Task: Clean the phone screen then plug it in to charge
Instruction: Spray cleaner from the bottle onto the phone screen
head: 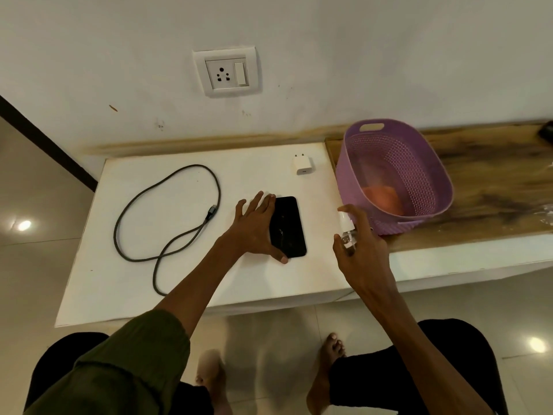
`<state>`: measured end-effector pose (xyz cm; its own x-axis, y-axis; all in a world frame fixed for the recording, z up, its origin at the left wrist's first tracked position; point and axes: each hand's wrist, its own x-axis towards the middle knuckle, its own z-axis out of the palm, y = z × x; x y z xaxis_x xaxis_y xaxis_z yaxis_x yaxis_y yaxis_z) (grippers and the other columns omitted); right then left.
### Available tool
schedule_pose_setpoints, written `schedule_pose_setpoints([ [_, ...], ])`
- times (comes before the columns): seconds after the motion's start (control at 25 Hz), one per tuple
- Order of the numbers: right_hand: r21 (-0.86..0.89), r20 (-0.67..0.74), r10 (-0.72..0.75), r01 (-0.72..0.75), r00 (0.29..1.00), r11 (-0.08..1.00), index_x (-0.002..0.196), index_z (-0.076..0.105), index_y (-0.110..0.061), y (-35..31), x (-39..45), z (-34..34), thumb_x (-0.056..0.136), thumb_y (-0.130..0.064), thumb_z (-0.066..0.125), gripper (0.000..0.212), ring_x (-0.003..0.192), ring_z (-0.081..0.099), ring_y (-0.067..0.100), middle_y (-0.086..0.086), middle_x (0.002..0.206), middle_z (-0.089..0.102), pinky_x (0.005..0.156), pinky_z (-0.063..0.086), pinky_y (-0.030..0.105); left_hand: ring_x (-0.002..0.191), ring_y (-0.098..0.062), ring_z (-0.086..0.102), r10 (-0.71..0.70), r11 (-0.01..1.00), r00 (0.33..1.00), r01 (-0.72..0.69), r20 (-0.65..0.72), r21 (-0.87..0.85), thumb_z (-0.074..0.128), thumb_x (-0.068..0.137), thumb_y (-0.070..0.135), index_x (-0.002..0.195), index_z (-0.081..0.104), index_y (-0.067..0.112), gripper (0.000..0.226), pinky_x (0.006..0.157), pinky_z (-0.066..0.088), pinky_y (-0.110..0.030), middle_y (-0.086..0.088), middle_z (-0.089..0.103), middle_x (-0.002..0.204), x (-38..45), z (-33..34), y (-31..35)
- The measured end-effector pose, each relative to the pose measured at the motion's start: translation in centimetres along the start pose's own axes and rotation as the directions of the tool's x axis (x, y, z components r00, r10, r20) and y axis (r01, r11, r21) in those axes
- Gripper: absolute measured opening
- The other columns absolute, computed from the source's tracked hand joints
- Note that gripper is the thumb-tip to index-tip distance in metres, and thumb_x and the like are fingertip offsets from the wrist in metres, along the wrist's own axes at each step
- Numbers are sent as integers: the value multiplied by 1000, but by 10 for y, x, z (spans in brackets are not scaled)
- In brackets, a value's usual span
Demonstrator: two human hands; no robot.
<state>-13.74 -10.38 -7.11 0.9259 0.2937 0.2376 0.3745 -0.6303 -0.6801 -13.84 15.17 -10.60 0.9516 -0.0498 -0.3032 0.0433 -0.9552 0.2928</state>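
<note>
A black phone [289, 227] lies face up on the white table [185, 280]. My left hand [254, 226] rests flat on the phone's left edge, fingers straight and the thumb at its near corner. Just right of the phone, my right hand [360, 244] grips a small clear spray bottle [347, 232] with a white nozzle, the forefinger on its top. A grey charging cable [167, 217] lies looped on the table's left part. A white charger plug [302, 165] sits at the table's back right. On the wall above is a white socket [226, 72].
A purple plastic basket [398, 175] with an orange cloth [384, 199] inside stands on a wooden ledge [493, 187] to the right of the table. My knees and bare feet are below the table's front edge, over a glossy tiled floor.
</note>
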Motion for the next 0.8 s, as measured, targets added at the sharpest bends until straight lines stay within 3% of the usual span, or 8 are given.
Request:
schedule_pose_setpoints([
  [0.12, -34, 14, 73, -72, 997, 997, 124, 37, -34, 4, -4, -4, 86, -16, 63, 49, 56, 57, 4, -5, 81, 61, 49, 41, 6, 150, -21, -19, 25, 1000, 1000, -25, 3, -13, 70, 41, 86, 155, -7, 17, 155, 119, -12, -53, -2, -7, 165, 0, 1, -2],
  [0.24, 26, -33, 48, -48, 998, 999, 128, 34, -37, 2, -4, -7, 88, -21, 63, 52, 57, 61, 8, -16, 72, 56, 45, 48, 12, 149, -18, -21, 13, 995, 988, -29, -153, -99, 70, 49, 83, 157, -3, 22, 144, 120, -8, -49, 1, -7, 165, -4, 1, -5],
  [0.4, 167, -70, 118, -106, 991, 980, 137, 28, -34, -5, 1, 0, 86, -32, 67, 64, 68, 63, 5, -28, 83, 51, 51, 49, 5, 144, -30, 28, -152, 973, 862, 45, -483, -226, 75, 81, 43, 146, 45, 20, 75, 113, 21, -46, -4, 42, 153, -18, 3, -24],
  [0.52, 261, -70, 127, -105, 989, 960, 132, 28, -32, -7, 4, 8, 89, -32, 62, 55, 75, 64, 6, -25, 91, 53, 55, 50, 7, 118, -27, 59, -244, 910, 841, 26, -482, -415, 69, 89, 11, 124, 67, 12, 34, 103, 41, -31, -8, 66, 127, -24, 6, -36],
  [0.64, 312, -18, 106, -95, 994, 945, 124, 27, -29, -10, 10, 18, 92, -33, 55, 42, 81, 61, 10, -6, 103, 53, 68, 57, 23, 99, -21, 69, -290, 858, 825, 0, -485, -513, 63, 91, -2, 115, 71, 5, 26, 96, 51, -27, -10, 72, 113, -28, 4, -32],
  [0.72, 295, -7, 84, -78, 996, 952, 121, 29, -28, -16, 16, 24, 93, -34, 54, 38, 87, 58, 8, -6, 106, 49, 73, 52, 19, 89, -15, 69, -318, 834, 775, -46, -546, -550, 66, 90, 1, 112, 72, 6, 24, 89, 54, -26, -7, 74, 104, -30, -2, -24],
  [0.8, 301, 6, 45, -44, 999, 953, 123, 32, -28, -24, 24, 31, 93, -34, 55, 39, 96, 55, 2, -8, 110, 48, 73, 50, 11, 80, -6, 67, -359, 774, 729, -117, -583, -622, 71, 88, 8, 111, 71, 10, 23, 77, 52, -15, 3, 74, 95, -32, -14, -15],
])
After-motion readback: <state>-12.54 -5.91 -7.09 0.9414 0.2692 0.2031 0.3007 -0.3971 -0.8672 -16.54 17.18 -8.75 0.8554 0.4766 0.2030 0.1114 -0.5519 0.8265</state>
